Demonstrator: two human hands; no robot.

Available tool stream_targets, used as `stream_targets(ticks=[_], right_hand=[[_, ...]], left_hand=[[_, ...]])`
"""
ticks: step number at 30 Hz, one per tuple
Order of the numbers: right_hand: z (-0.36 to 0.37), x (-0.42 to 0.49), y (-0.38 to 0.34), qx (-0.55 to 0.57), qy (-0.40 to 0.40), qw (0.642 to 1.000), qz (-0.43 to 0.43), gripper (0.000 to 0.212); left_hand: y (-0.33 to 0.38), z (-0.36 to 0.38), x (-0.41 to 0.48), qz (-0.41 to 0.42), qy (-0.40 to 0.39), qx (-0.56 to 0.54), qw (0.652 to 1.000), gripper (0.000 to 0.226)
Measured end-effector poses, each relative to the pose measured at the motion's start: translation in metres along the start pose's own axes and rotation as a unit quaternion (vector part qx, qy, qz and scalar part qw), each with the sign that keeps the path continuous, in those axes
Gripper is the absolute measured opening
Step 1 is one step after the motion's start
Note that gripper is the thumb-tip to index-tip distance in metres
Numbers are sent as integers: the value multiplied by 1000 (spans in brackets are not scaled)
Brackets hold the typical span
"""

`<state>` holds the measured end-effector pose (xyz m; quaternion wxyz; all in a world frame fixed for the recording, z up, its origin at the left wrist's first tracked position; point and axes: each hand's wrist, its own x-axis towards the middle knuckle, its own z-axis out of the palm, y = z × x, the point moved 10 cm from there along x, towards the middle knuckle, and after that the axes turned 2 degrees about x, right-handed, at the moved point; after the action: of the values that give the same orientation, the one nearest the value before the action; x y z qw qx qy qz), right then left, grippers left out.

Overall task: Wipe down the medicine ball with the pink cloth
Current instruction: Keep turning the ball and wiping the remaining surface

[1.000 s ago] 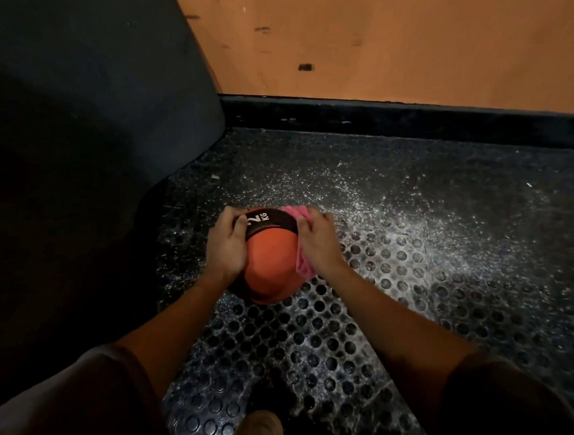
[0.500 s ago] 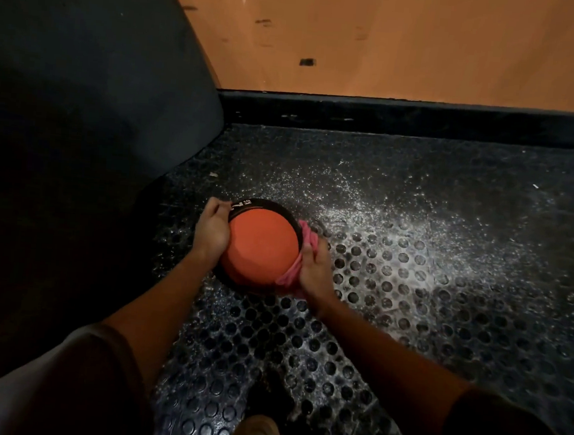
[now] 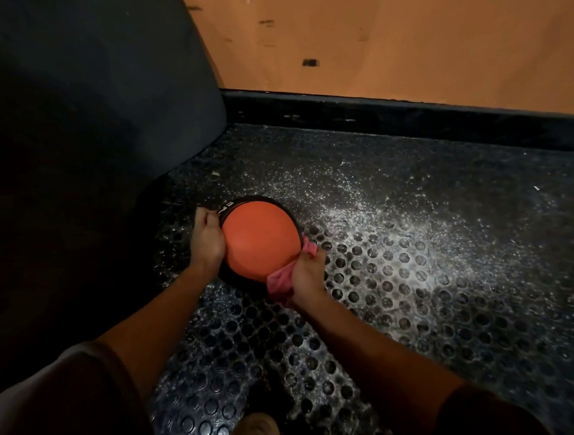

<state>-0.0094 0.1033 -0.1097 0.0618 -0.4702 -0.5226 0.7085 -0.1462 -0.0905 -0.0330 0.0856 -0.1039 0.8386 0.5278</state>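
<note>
Task status: wiping under way, not finished.

- The medicine ball [image 3: 261,239] is found on the studded rubber floor [image 3: 458,333], orange face turned up, with a black band showing along its far rim.
- The left hand [image 3: 208,242] is set against the ball's left side. Its grip is curled round the ball, which appears to be steadied by it.
- The right hand [image 3: 308,277] is clamped on the pink cloth [image 3: 282,282], which is bunched and pressed to the ball's near-right flank, low down.
- Done: it cannot be told which areas have been covered. The upturned orange face looks even and unmarked.
- Left, as judged: the black band, the left side under the steadying hand and the underside, which is hidden. The ball would probably have to be turned for these to be reached.

Room for moving:

- On the left, a dark padded surface [image 3: 80,115] stands near the ball, and the left hand is held in the narrow space between them. Little room is judged there.
- Beyond the ball, a black skirting [image 3: 423,120] at the foot of the orange wall [image 3: 396,37] lies well apart.
- On the right, open floor is seen, dusted with white powder [image 3: 397,233]. Powder could be picked up if the ball is rolled that way.
- A shoe [image 3: 256,433] is seen at the near edge, well apart from the ball.
</note>
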Motion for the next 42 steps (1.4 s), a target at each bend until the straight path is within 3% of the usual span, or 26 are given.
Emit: stream_targets(ticks=[3,6,12,14,18,19,21,22,26,29,30,32,36,39,41,42], right_hand=[[1,12,-26,-54,-35,997,-52,16],[8,20,-67,-153,-64,972,-164,20],[45,-7,-126,-349,-122,867,-333,25],[61,-29,-134,-373,-164,833,-374,25],[62,-82,-119,-418,-202,745,-479,31],[55,-96,-113,-418,-204,729,-503,31],[39,-123,-96,-414,-210,705,-536,30],[32,-135,-86,-420,-214,696,-541,31],[10,-176,-50,-470,-219,621,-588,35],[7,-193,-40,-495,-239,583,-599,38],[9,-196,-43,-494,-254,599,-577,40],[10,-186,-53,-473,-271,683,-486,42],[-1,-140,-73,-398,-174,805,-404,36],[-35,-81,-51,-332,-101,912,-219,30],[-48,-69,-44,-336,-65,924,-168,28],[-47,-71,-50,-354,-53,914,-194,25]], left_hand=[[8,0,-13,26,4,21,999,18],[15,5,-20,59,-7,46,997,16],[5,12,-34,116,-54,-19,992,19],[1,8,-47,91,-57,-89,990,10],[-36,-7,-50,-44,-25,-215,975,6],[-56,-7,-47,-97,-31,-247,964,10],[-130,5,-21,-189,-64,-253,947,55],[-144,8,-21,-208,-77,-246,944,67],[-90,11,-90,-211,-141,-238,938,57],[-87,-8,-101,-143,-86,-194,967,53],[-88,-12,-103,-112,-80,-173,975,57],[-78,-14,-117,-47,-76,-115,989,59],[-60,-13,-140,45,-76,-14,996,42],[-56,-9,-146,65,-83,25,994,56],[-53,-7,-149,75,-88,30,993,54],[-50,-6,-149,73,-89,21,993,50]])
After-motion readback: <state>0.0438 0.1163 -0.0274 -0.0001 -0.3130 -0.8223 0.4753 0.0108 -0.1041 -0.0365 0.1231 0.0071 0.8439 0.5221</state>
